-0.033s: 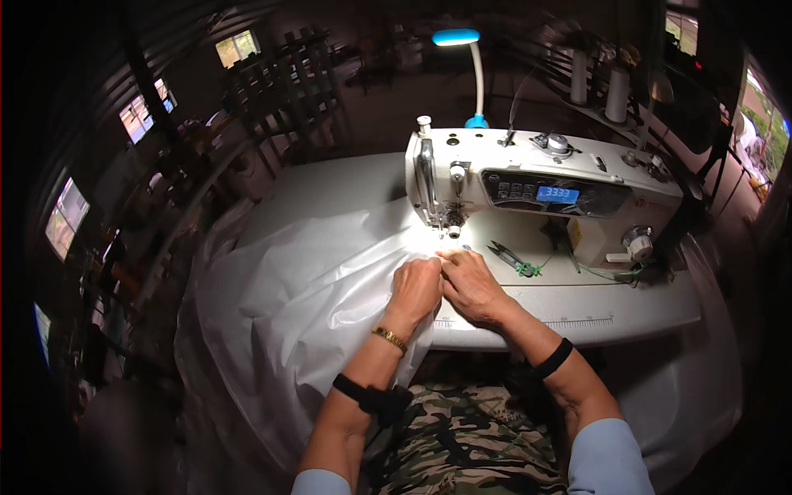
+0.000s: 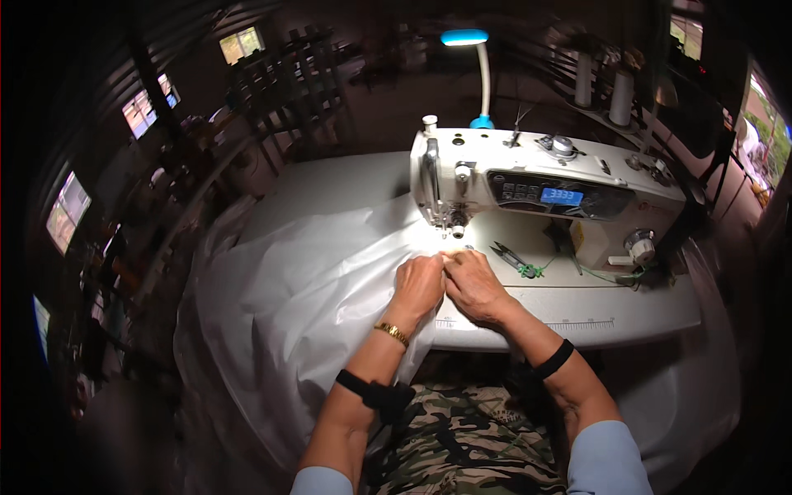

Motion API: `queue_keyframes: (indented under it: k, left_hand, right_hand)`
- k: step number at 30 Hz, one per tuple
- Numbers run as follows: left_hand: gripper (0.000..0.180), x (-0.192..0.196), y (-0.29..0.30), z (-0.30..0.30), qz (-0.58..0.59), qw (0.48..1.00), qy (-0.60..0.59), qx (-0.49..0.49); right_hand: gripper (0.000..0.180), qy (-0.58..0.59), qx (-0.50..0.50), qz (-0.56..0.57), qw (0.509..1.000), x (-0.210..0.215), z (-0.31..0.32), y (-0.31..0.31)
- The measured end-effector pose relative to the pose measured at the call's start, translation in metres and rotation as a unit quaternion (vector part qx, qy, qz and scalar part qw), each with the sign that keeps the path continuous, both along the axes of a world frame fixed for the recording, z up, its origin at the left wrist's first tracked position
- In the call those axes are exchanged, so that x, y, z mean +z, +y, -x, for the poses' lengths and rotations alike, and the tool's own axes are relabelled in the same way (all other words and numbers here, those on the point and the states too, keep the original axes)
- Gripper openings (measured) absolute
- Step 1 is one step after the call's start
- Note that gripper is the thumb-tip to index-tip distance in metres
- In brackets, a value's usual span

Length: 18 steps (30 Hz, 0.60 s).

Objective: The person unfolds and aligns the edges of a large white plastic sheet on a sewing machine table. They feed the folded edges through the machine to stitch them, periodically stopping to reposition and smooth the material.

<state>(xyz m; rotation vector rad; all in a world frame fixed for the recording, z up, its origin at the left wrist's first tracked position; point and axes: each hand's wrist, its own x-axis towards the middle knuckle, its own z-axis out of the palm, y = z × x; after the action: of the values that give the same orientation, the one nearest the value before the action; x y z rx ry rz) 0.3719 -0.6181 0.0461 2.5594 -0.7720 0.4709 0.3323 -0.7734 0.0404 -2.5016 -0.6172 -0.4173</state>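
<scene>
A sheet of thin white fabric [image 2: 305,272] spreads over the left of the sewing table and hangs off its front edge. My left hand [image 2: 419,285] is closed on the fabric's edge, just in front of the sewing machine's needle area. Beside it, almost touching, my right hand [image 2: 474,285] pinches the same edge with bent fingers. The white sewing machine [image 2: 528,153] stands behind both hands, its presser foot [image 2: 445,234] a short way beyond my fingertips. Bright glare there hides the needle and the fabric under it. The pinched edge is mostly covered by my fingers.
Thread snips [image 2: 513,260] with green cord lie right of my hands on the table [image 2: 561,309]. A lamp [image 2: 464,38] with a blue head stands behind the machine. Thread cones [image 2: 620,97] stand at the back right. More fabric hangs at the table's right side.
The whole view has shifted slightly, with the machine a little further right in it. Both hands keep their grip on the fabric edge in front of the presser foot.
</scene>
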Motion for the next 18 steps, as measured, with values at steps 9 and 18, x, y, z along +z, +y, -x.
queue_keyframes:
  k: [9,18]
  left_hand:
    - [0.044,0.008,0.030,0.076,0.023,0.999,-0.003,-0.031]
    - [0.077,-0.070,0.171,0.112,0.024,0.986,-0.092,0.135]
  right_hand:
    - [0.039,0.000,0.002,-0.024,1.000,-0.008,-0.005,0.001]
    - [0.054,-0.002,-0.029,0.043,0.999,-0.007,0.004,-0.002]
